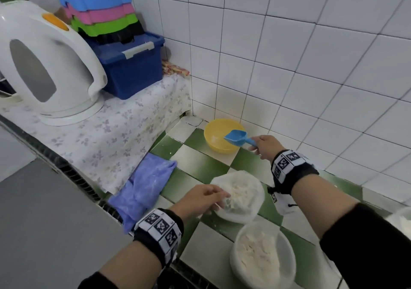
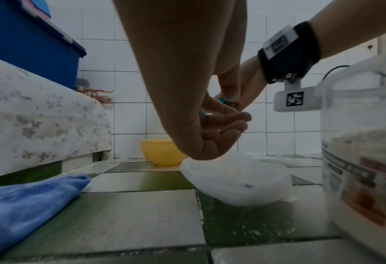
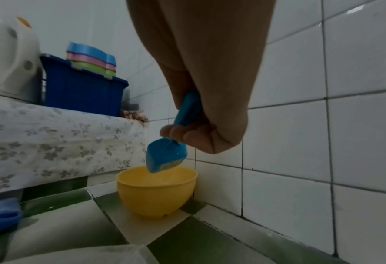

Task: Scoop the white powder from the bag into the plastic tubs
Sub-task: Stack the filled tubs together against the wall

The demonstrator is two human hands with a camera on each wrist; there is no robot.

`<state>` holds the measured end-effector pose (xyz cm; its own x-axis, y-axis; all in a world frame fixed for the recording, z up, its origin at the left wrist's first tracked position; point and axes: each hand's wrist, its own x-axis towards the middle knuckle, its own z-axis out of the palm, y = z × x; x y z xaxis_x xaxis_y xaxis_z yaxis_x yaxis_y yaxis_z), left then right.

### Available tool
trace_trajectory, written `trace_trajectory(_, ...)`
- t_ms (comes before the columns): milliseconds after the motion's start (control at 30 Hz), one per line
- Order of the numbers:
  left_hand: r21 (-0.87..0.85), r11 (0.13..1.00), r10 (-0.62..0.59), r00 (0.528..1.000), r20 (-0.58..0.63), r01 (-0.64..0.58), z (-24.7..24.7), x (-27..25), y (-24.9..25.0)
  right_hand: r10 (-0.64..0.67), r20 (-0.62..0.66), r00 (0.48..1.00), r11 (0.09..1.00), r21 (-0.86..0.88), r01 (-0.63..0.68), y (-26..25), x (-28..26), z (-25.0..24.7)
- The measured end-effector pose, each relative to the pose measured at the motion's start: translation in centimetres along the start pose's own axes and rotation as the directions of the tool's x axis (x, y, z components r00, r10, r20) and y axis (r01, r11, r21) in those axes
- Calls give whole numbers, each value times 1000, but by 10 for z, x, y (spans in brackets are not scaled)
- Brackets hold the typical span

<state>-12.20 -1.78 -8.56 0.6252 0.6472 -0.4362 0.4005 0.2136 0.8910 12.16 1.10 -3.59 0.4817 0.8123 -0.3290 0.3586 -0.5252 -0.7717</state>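
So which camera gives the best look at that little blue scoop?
The right wrist view: the blue scoop fills the middle, gripped by the right hand above the yellow bowl. The head view shows it smaller; the left wrist view only a blue sliver behind fingers.

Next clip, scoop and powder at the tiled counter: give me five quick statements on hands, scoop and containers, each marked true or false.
1. The right hand grips the blue scoop by its handle. True.
2. The scoop is over the yellow bowl. True.
3. The left hand is holding the kettle. False: it rests at the rim of the white bag of powder; the kettle stands untouched on the cloth-covered ledge.
4. The plastic tub nearest the camera is empty. False: it holds white powder.
5. The blue cloth lies left of the bag. True.
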Motion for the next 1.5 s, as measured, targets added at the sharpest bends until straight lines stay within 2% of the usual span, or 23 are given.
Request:
trace_trajectory(200, 3, 1000, -32, 997, 69, 31, -2, 16, -3, 60, 113, 992, 997, 50, -66, 0, 29, 20)
trace_trajectory(300, 13, 1000, -23, 994, 105, 22, -3, 21, -3, 55, 140, 989, 998, -41, -50, 1, 37, 27)
trace_trajectory(500, 42, 998, -43, 992, 122, 38, 3, 26, 3, 16, 96, 995, 977, -213, 5, 12, 42, 36)
trace_trajectory(700, 38, 999, -21, 992, 124, 16, 11, 22, 7, 23, 77, 997, 970, -243, -4, 29, 25, 28)
trace_trajectory(833, 51, 999, 8, 994, 107, -13, 14, 12, 8, 15, 23, 1000, 978, -208, -10, 32, -10, 5)
trace_trajectory(967, 44, 998, 34, 988, 148, -41, 19, -4, 9, -7, 16, 1000, 992, -123, 8, 40, -77, -29)
trace_trajectory(1067, 91, 995, 7, 977, 214, -27, 23, -17, 12, -15, 30, 999, 969, -246, 22, 60, -134, -38)
trace_trajectory(1167, 164, 986, -46, 943, 329, -9, 30, -31, 12, 56, 33, 998, 940, -339, -41, 88, -183, -33)
trace_trajectory(1233, 200, 980, -58, 924, 378, -20, 35, -39, 11, 90, 66, 994, 954, -292, -67, 104, -208, -24)
trace_trajectory(1300, 205, 978, -47, 925, 377, -33, 41, -44, 12, 106, 103, 989, 988, -124, -93, 114, -227, -10)
trace_trajectory(1367, 213, 975, -23, 930, 367, -60, 47, -47, 15, 54, 29, 998, 998, 23, -55, 129, -238, 3)
trace_trajectory(1433, 220, 971, 0, 928, 372, -88, 58, -50, 19, -20, -97, 995, 1000, 17, 21, 144, -248, 8)
trace_trajectory(1500, 232, 967, 15, 927, 376, -110, 70, -52, 24, -45, -168, 985, 999, 9, 47, 154, -259, 5)
